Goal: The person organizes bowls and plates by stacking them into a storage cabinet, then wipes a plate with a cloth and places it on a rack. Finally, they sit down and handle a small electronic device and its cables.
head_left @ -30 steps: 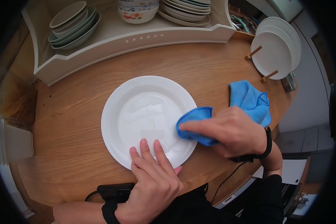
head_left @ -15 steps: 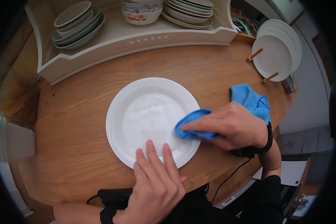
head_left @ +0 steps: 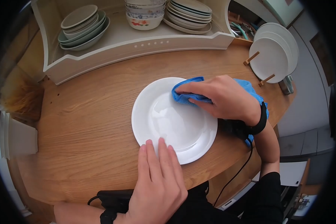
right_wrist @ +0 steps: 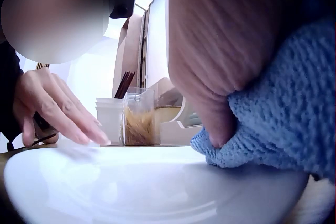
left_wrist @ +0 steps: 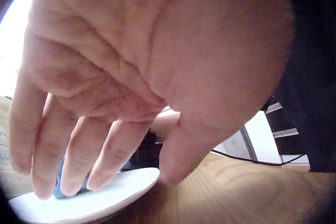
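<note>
Brown-wood tabletop [head_left: 86, 134]: round white plate [head_left: 177, 125] prob. slick, grip rim [head_left: 137, 115]; L hand [head_left: 158, 186] straight-fingered, empty, R hand [head_left: 233, 98] pinching blue cloth [head_left: 182, 97].

Tabletop [head_left: 82, 127]: one. White plate [head_left: 175, 125] lying flat on it: one. Hands: two, a left hand [head_left: 157, 188] and a right hand [head_left: 229, 96]; left wrist view gives four fingers [left_wrist: 116, 148] plus one thumb [left_wrist: 181, 155]. Wristbands [head_left: 264, 121]: two, one per arm. Blue cloth [head_left: 184, 98]: at least one; cannot tell whether the blue beyond the wrist is separate. Dish stacks [head_left: 145, 16] behind: three; pieces overlap, no sure count. Upright plates [head_left: 269, 56]: at least two. Wooden pegs [head_left: 251, 58]: two. Clear jar [right_wrist: 139, 124]: one.
</note>
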The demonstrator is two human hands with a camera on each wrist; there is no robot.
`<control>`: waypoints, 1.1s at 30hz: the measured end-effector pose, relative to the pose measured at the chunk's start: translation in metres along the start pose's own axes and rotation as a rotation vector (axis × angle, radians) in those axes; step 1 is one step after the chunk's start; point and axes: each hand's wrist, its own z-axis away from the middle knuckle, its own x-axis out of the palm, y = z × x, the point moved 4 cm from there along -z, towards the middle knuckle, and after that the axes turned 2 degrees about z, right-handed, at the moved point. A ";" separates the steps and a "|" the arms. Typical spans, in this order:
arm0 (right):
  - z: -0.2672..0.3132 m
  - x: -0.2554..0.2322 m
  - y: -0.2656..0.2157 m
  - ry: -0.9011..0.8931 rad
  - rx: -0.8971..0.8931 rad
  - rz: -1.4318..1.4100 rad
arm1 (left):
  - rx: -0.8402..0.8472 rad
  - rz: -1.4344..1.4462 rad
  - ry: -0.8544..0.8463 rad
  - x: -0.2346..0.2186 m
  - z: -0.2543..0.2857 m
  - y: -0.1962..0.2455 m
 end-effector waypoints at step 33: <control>0.039 -0.004 0.004 -0.038 0.027 -0.157 | 0.242 -0.144 0.076 0.025 0.010 0.018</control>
